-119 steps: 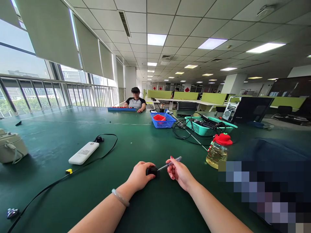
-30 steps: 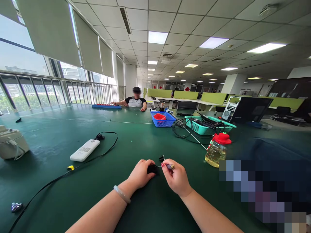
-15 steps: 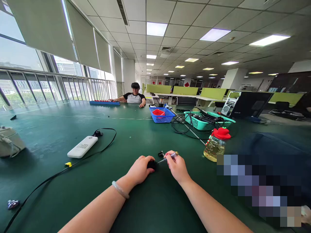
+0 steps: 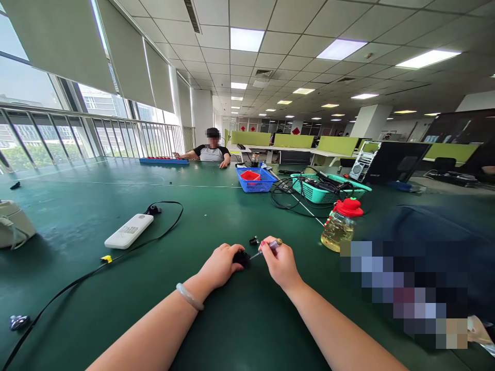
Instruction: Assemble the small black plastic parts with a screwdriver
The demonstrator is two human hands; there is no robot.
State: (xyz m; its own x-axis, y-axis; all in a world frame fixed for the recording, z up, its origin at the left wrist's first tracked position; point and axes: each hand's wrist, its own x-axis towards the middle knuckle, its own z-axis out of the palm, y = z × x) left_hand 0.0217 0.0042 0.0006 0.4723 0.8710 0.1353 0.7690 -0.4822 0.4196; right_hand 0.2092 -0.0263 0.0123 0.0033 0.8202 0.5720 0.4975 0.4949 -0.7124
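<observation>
On the green tabletop [image 4: 216,206], my left hand [image 4: 219,265] is closed around a small dark object [image 4: 242,258], thumb and fingers on either side of it. Its exact kind is too small to make out. My right hand [image 4: 281,263] grips a slim screwdriver [image 4: 270,246] by its light handle with a gold end. The thin metal shaft slants down to the left, its tip at the right side of the dark object; whether it touches I cannot tell. Just beyond the hands lies a small black part [image 4: 254,240] with a shiny bit.
A white power bank [image 4: 129,231] with a black cable lies left. At right stands a red-lidded bottle [image 4: 338,229]; behind are a blue basket [image 4: 256,184] and a teal basket [image 4: 315,194] of cables. A person [image 4: 212,152] sits at the far edge.
The camera view has shifted slightly. The dark object appears turned a little in my left hand, and the screwdriver stays against or near its right side.
</observation>
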